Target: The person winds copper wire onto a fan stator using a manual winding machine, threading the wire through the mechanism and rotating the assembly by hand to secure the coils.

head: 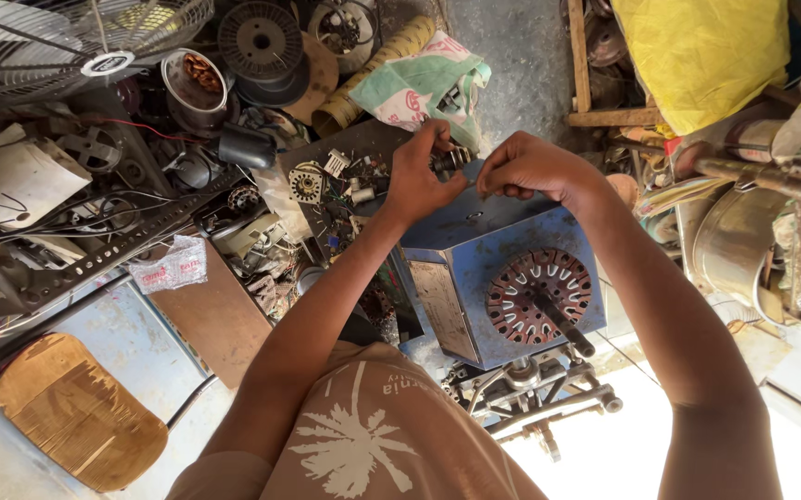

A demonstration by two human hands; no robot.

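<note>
My left hand [422,176] pinches a small dark metal part [450,159] between thumb and fingers, above the far edge of a blue metal box machine [475,268]. My right hand [532,167] is curled just to the right of that part, fingertips close to it; whether it touches the part is unclear. On the box's near face sits a round slotted rust-coloured stator core [538,294] with a dark handle [564,324] across it.
A dark tray of small parts [345,181] lies left of the box. Fan guard [76,42], wire spools [260,39], a cloth bag [419,83] and scrap motors crowd the far left. A yellow sack [706,56] and metal pot [738,245] stand right. A wooden board [76,412] lies near left.
</note>
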